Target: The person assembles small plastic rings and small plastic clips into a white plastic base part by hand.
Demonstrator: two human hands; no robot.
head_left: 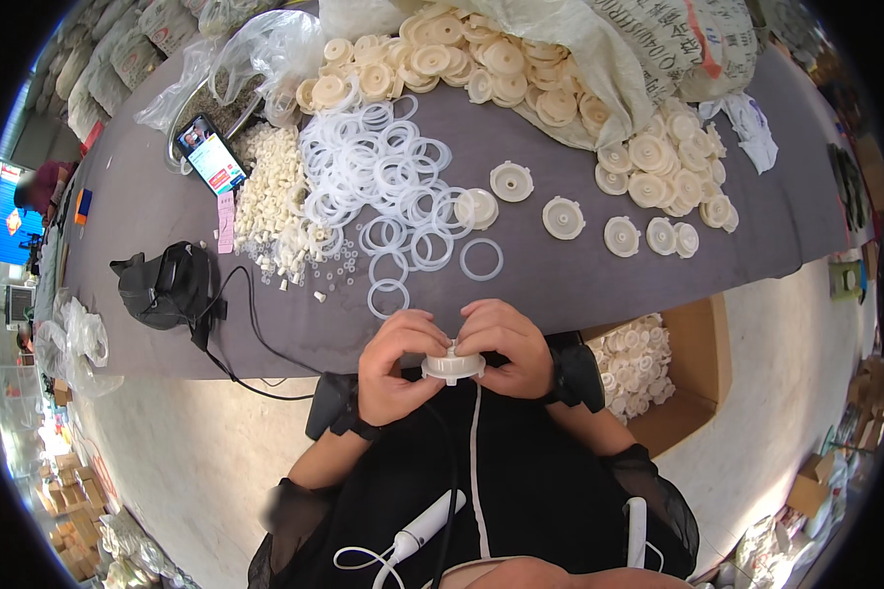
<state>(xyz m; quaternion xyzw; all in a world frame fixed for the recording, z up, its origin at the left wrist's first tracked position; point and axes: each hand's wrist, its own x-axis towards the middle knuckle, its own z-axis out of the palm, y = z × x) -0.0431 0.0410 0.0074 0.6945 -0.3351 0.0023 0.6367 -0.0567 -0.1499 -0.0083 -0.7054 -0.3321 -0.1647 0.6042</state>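
Both hands hold one cream plastic cap point(453, 367) just off the table's near edge. My left hand point(395, 363) grips its left side, thumb below and fingers curled on top. My right hand point(507, 351) grips the right side the same way, its fingertips meeting the left ones over the cap's top. Beyond the hands lie a pile of translucent white rings point(383, 162) and a single ring point(481, 259). A heap of small cream plugs point(275, 177) sits left of the rings. Loose cream caps point(563, 218) are spread to the right.
More caps spill from a woven sack point(599, 69) at the back, with another cap heap point(663, 162) on the right. A phone point(209, 155) and a black pouch point(167, 285) with a cable are at left. A cardboard box point(697, 383) of caps stands beneath the table's right side.
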